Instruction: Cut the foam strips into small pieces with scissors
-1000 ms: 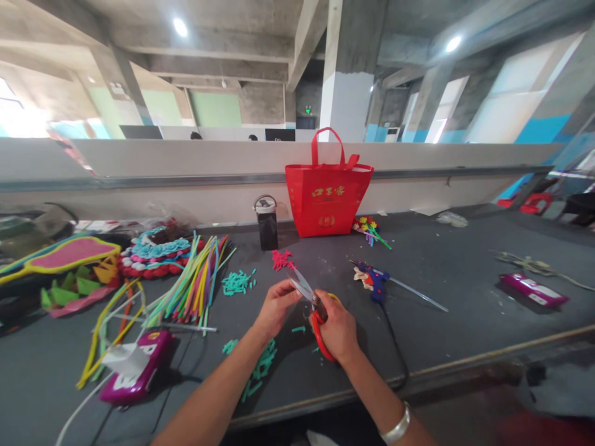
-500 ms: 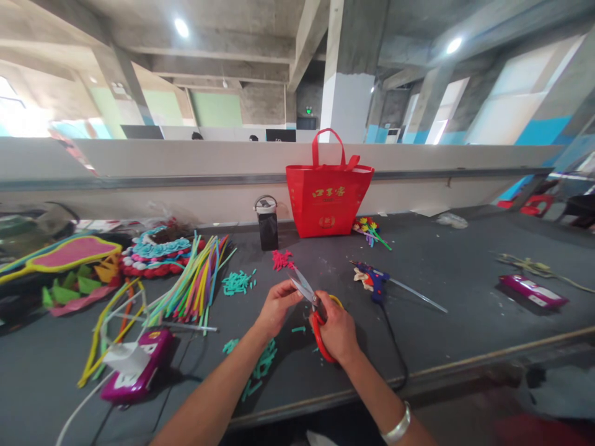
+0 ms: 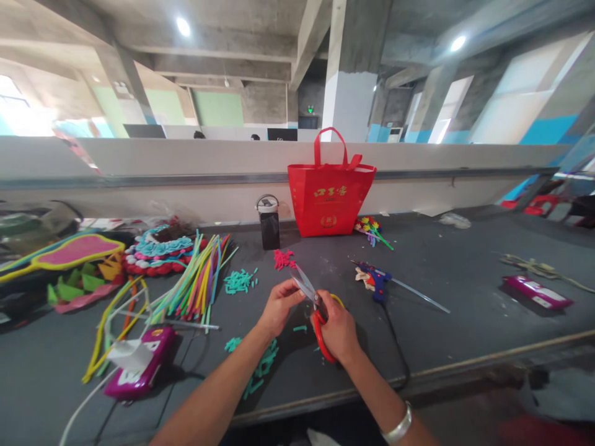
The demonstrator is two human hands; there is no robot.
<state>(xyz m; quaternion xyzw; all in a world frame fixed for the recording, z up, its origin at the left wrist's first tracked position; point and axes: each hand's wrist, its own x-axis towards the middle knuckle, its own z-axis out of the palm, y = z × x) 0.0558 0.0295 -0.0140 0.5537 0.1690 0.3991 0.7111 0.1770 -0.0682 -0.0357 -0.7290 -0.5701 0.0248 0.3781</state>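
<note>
My right hand (image 3: pixel 338 327) is wrapped round the handles of red-handled scissors (image 3: pixel 305 286), whose slightly parted blades point up and to the left. Beside the blades, my left hand (image 3: pixel 280 305) is closed in a pinch; whatever sits between its fingertips is too small to make out. Under the hands lies a short teal piece (image 3: pixel 300 328). Cut teal pieces (image 3: pixel 263 362) are scattered below my left forearm, and another teal pile (image 3: pixel 239 282) lies to the left. A small heap of pink-red pieces (image 3: pixel 283 259) rests just beyond the scissors.
Colourful pipe cleaners (image 3: pixel 198 279) lie left, near a purple power strip (image 3: pixel 142 365) with a white plug. A black bottle (image 3: pixel 269 229) and a red bag (image 3: pixel 331 201) stand at the back. Right are a blue glue gun (image 3: pixel 380 282) with its cord and a second purple strip (image 3: pixel 539 292).
The view has shifted very slightly. Both hands and the scissors keep nearly the same pose, with little visible difference.
</note>
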